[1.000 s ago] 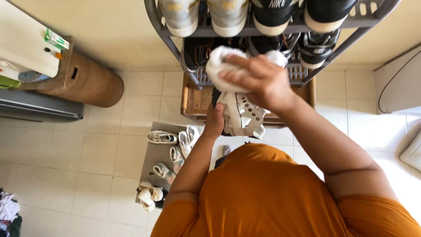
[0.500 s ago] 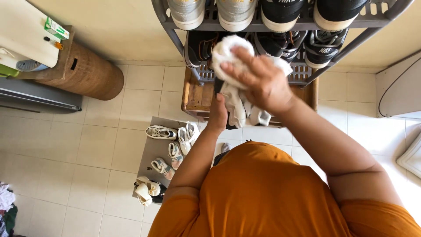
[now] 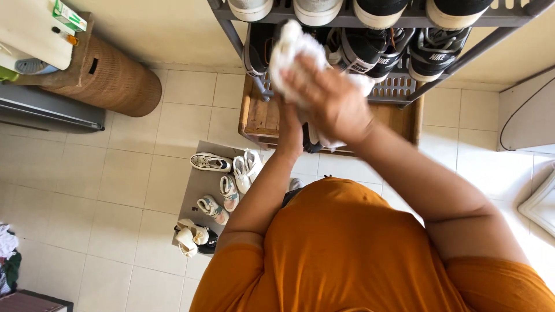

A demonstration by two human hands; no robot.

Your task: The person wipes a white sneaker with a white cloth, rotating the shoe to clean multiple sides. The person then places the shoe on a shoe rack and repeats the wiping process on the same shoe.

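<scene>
White cloth (image 3: 289,49): bunched under the right hand (image 3: 329,101), fingers curled over it, pressed on a shoe (image 3: 315,138) in front of the shoe rack (image 3: 399,86).
Left hand (image 3: 289,130): closed on the shoe's side.
Shoe: mostly hidden, blurred.
Mat (image 3: 199,190): small shoes (image 3: 211,163) on it.
Carton (image 3: 69,15): green and white box, top left, on a white surface.
Basket (image 3: 110,81): brown, woven, lying below it.

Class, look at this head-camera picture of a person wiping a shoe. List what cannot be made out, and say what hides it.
1. White and black shoe, head view: mostly hidden behind the right hand and white cloth.
2. Left hand: its fingers are hidden behind the shoe.
3. Top-shelf shoes on the grey metal rack: cut off by the upper edge.
4. Right hand: motion-blurred.
5. Clothes pile: cut off at the left edge.
</scene>
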